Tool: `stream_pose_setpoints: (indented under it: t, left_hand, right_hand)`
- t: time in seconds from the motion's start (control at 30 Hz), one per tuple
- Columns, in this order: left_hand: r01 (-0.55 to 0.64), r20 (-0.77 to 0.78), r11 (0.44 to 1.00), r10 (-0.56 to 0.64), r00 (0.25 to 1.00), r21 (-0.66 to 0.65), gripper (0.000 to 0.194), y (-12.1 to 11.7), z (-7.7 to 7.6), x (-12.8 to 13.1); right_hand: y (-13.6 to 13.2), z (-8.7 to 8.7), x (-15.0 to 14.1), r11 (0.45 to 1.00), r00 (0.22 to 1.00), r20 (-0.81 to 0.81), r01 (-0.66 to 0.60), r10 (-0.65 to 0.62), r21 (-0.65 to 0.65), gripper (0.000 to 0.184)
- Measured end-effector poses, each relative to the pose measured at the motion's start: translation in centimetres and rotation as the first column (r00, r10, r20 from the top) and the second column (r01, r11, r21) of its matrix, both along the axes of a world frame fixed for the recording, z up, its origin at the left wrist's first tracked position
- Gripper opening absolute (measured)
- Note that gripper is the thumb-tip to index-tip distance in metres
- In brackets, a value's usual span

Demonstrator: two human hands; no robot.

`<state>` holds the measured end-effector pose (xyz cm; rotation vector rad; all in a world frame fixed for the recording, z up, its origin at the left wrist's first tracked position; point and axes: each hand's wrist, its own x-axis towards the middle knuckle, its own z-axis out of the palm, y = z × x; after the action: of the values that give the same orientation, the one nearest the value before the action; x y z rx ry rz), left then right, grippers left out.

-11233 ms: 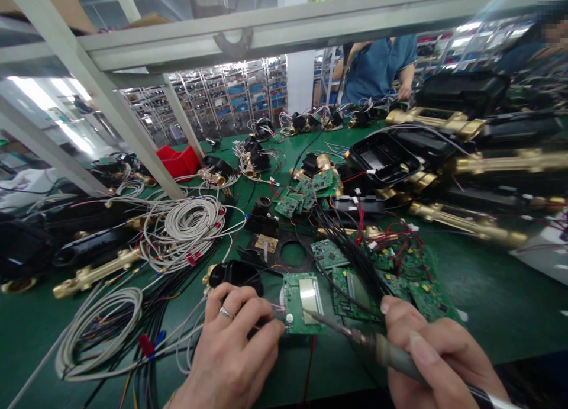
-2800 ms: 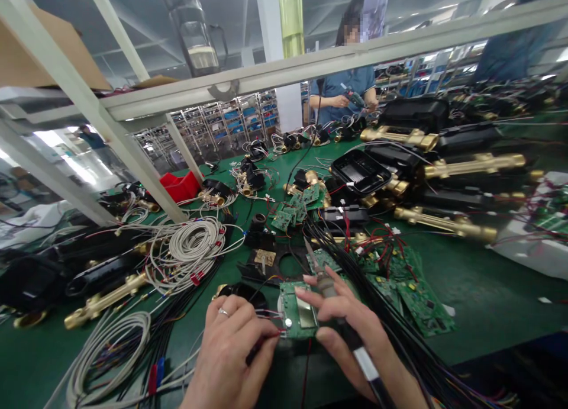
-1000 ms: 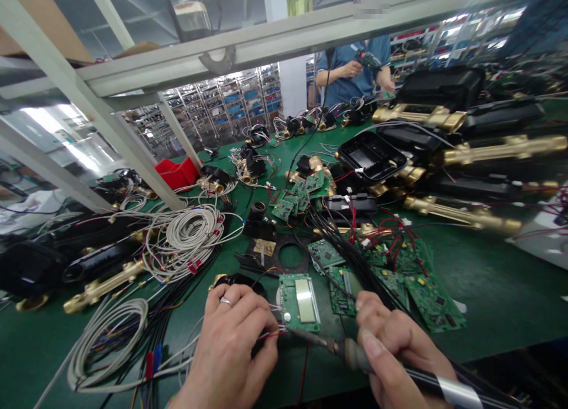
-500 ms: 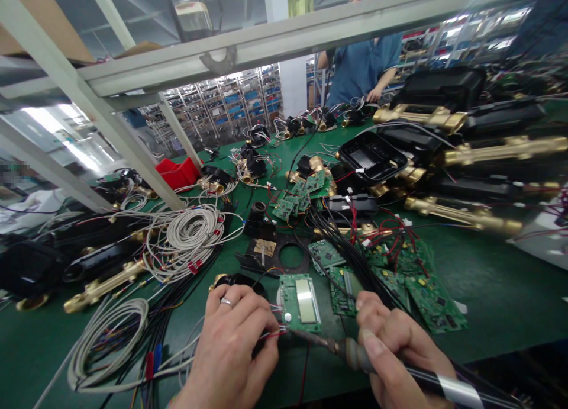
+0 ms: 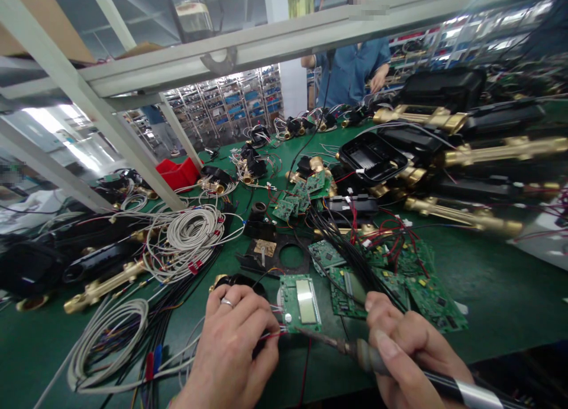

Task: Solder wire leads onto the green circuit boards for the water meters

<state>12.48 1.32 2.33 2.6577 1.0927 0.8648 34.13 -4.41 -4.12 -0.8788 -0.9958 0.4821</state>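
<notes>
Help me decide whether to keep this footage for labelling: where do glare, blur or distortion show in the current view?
Head view: whitish glare on the display of the circuit board; washed-out light at upper left; brass fittings smeared toward the right edge; metal posts leaning, probably wide-angle distortion; left hand reasonably clear.

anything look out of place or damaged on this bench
Nothing looks spilled or plainly broken. The untidiest spot is the loose green circuit boards, overlapping at mixed angles, with a bundle of black wires lying across some of them. Fine damage would be too small to tell.
</notes>
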Motion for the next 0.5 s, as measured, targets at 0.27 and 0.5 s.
stream_pose_setpoints:
  t: [0.27,0.5]
  left_hand:
    - [0.008,-0.019,1.0,-0.008,1.0,-0.001,0.015,0.03,0.25,-0.09]
    - [0.007,-0.017,1.0,-0.007,1.0,-0.001,0.015,0.03,0.3,-0.14]
  right_hand:
    - [-0.06,0.25,0.02,1.0,1.0,-0.008,-0.008,0.008,0.001,0.036]
    - [-0.21,0.54,0.23,1.0,0.999,-0.049,0.017,-0.018,-0.021,0.038]
